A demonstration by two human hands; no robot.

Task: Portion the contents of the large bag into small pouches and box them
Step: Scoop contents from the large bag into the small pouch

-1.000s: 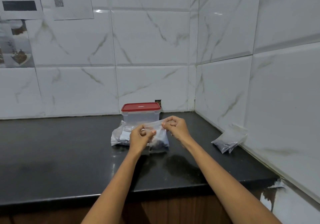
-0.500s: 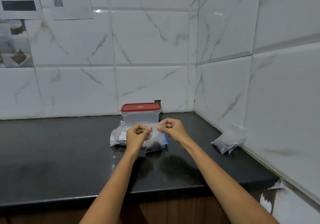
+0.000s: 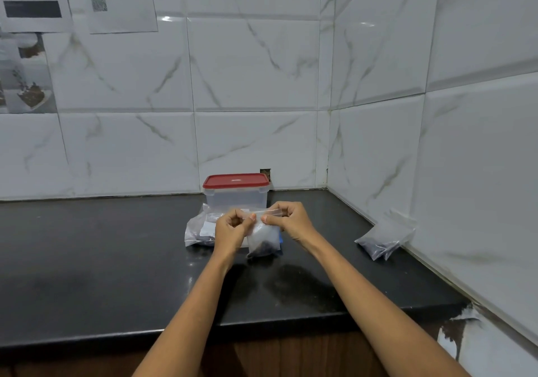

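Observation:
I hold a small clear pouch [image 3: 263, 239] with dark contents at its bottom, upright above the black counter [image 3: 87, 260]. My left hand [image 3: 233, 229] pinches the left part of its top edge and my right hand [image 3: 288, 221] pinches the right part. Behind my left hand lies the large clear bag [image 3: 198, 231] with dark contents, partly hidden. A clear box with a red lid [image 3: 236, 191] stands shut against the back wall, behind the bag.
Two filled small pouches [image 3: 384, 238] lean against the right wall at the counter's right side. Something blue [image 3: 281, 238] peeks out behind the held pouch. Tiled walls close the back and right. The counter's front edge runs below my forearms.
The pouch has risen a little off the counter and my two hands have drawn closer together along its top edge.

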